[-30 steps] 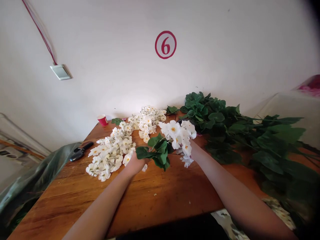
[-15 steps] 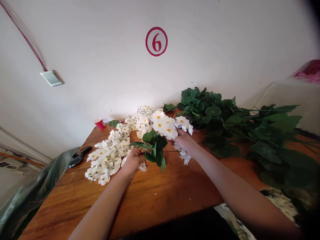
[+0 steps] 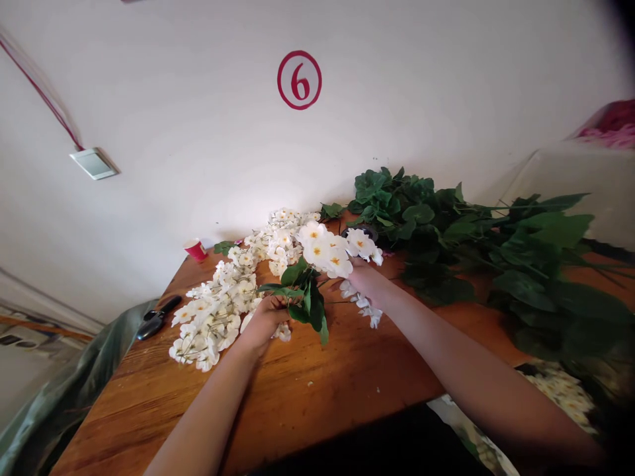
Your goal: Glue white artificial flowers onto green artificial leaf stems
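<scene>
My left hand (image 3: 266,322) is closed around the stem end of a sprig with green leaves (image 3: 306,297), a little above the table. My right hand (image 3: 366,283) is closed behind a cluster of white artificial flowers (image 3: 325,250) with yellow-orange centres; its fingertips are mostly hidden by the petals. More white blossoms (image 3: 364,307) hang below the right hand. To the left of both hands, a long heap of white artificial flowers (image 3: 218,311) lies across the table.
A pile of green artificial leaves (image 3: 446,231) covers the right side of the wooden table (image 3: 317,396). At the left edge lie black-handled scissors (image 3: 157,318), with a red paper cup (image 3: 196,250) farther back. A white wall (image 3: 198,119) stands behind.
The view has shifted slightly, so the wall number sits a little farther left. Both hands keep hold of the flowers and leaves with hardly any movement.
</scene>
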`<state>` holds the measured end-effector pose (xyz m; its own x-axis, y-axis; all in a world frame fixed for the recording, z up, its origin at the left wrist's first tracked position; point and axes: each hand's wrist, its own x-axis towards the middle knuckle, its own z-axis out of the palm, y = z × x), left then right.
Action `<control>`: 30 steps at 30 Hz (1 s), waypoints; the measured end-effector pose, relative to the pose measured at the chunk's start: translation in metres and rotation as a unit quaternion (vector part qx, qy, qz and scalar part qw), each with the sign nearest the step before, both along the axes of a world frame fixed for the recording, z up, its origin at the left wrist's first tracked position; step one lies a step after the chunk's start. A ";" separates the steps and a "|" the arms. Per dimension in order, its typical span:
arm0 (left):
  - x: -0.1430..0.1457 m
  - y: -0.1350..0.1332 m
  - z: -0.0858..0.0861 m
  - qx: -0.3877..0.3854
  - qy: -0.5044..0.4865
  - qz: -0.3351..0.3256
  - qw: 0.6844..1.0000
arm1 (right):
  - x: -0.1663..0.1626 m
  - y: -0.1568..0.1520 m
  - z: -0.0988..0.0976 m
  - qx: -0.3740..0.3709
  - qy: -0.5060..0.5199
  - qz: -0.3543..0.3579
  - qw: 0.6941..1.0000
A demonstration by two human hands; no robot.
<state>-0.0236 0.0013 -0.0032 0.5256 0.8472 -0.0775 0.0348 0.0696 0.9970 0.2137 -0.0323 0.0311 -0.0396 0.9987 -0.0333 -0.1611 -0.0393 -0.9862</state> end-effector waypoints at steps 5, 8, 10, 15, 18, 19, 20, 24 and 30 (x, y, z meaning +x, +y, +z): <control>-0.003 -0.001 -0.001 0.000 -0.001 -0.001 1.000 | 0.001 0.003 -0.006 0.024 0.058 0.037 0.997; -0.004 -0.001 -0.002 0.003 0.003 0.006 1.000 | -0.001 0.003 -0.006 0.010 0.069 0.031 0.997; -0.005 -0.001 -0.002 0.006 0.006 0.011 1.000 | -0.002 0.003 -0.004 0.007 0.083 0.031 0.996; -0.004 -0.003 -0.002 0.009 -0.007 0.022 1.000 | -0.004 -0.002 0.000 -0.042 0.019 -0.047 0.998; -0.004 -0.002 -0.003 0.004 -0.011 0.023 1.000 | -0.003 -0.002 0.000 -0.059 0.010 -0.059 0.996; -0.005 -0.002 -0.003 0.001 -0.010 0.023 1.000 | -0.004 -0.001 -0.001 -0.062 0.017 -0.056 0.996; -0.005 -0.002 -0.003 -0.001 -0.010 0.025 1.000 | -0.004 0.000 -0.001 -0.068 0.024 -0.055 0.996; -0.005 -0.002 -0.004 -0.008 -0.009 0.034 0.999 | -0.005 0.004 -0.001 -0.091 0.056 -0.048 0.993; -0.006 -0.003 -0.004 -0.021 -0.010 0.042 0.999 | -0.006 0.007 -0.005 -0.102 0.081 -0.057 0.990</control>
<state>-0.0293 -0.0013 -0.0070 0.4544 0.8848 -0.1037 0.0081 0.1123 0.9936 0.2075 -0.0253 0.0262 0.0514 0.9700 -0.2376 -0.3306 -0.2080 -0.9206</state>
